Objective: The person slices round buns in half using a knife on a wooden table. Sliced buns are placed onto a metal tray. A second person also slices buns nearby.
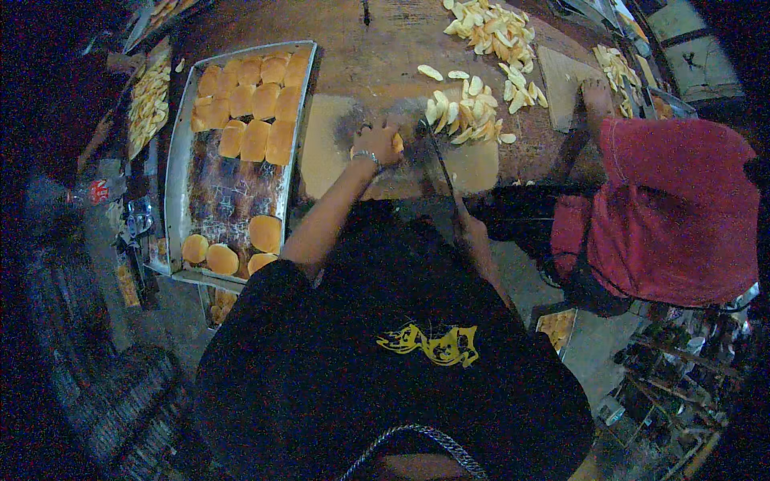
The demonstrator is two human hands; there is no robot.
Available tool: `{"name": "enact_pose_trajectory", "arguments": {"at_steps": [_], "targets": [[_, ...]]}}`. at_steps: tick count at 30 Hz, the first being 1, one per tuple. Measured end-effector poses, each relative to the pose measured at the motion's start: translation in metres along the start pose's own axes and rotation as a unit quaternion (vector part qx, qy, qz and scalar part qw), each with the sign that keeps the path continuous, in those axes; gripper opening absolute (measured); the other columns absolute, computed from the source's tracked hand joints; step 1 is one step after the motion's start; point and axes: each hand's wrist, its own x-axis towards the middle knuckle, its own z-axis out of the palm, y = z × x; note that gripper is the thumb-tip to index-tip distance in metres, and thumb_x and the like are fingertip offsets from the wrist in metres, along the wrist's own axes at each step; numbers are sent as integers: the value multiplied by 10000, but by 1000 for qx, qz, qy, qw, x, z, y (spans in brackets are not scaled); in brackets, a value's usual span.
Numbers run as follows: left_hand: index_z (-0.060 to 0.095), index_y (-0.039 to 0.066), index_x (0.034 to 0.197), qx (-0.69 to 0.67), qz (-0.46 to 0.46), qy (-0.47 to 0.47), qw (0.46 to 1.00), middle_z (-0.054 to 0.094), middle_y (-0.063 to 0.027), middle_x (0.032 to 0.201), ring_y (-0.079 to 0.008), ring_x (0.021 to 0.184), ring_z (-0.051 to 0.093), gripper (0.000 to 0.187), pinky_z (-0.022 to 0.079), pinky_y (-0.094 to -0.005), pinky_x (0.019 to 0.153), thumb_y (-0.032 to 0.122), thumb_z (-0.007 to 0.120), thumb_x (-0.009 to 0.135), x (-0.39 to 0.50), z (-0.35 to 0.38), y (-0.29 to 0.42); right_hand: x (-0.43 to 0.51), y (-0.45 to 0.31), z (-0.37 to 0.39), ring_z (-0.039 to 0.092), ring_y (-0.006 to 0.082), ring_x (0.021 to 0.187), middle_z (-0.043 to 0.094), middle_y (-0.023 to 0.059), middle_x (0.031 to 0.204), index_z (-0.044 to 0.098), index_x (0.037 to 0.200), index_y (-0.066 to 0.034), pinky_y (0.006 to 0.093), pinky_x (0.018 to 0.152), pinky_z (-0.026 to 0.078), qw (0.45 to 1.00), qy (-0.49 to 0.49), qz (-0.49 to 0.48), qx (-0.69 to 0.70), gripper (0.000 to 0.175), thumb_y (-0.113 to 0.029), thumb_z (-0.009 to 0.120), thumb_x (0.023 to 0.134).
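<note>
My left hand (378,144), with a bracelet at the wrist, presses on a bread bun (397,143) that shows only at its edges, on a worn cutting board (328,162). My right hand (472,225) grips the handle end of a long knife (442,159), whose blade points away over the board towards its far side. Just right of the blade tip, bread slices (466,114) lie in a loose pile. Left of the board, a metal tray (169,198) holds rows of whole golden buns (254,141) at its far part and several more near its close end.
More slices (496,30) lie at the far right of the wooden table (385,66). A co-worker in a red shirt (674,210) stands at right, a hand beside another board (562,84). At far left are a slice pile (150,99) and another person's arm.
</note>
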Motion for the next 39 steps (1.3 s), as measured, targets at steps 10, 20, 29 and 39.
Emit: {"name": "enact_pose_trajectory", "arguments": {"at_steps": [10,20,29,39], "targets": [[657,128,1296,-22,-158,-48,986,625,-191,1399,-373,1246,630,451,445,-493,1110,396,579,942,27,-24,-53,-10,-78,-43,699,311,745,714,194,913,223,1640,-410,434,689,542,993,-103,58,25,871,-66,602,936],[582,154,1384,-99,41,92,990,566,-115,1417,-456,1273,531,566,403,-708,1021,517,550,951,-6,43,-9,-55,-124,-54,737,355,857,735,229,1029,328,1626,-312,450,770,557,996,-68,44,39,760,-86,604,954],[543,161,1438,-49,13,121,991,540,-116,1436,-448,1268,536,585,412,-681,1033,489,557,953,-9,43,1,86,-168,-6,722,389,852,728,221,1044,379,1595,-222,453,754,568,997,4,-2,74,692,-129,629,956],[560,77,1364,-168,-42,163,971,583,-162,1363,-406,1260,565,666,455,-583,1058,502,711,874,-9,49,-10,-61,-91,-49,718,391,805,721,217,963,320,1617,-265,473,708,557,999,-20,-7,27,736,-146,635,962]]}}
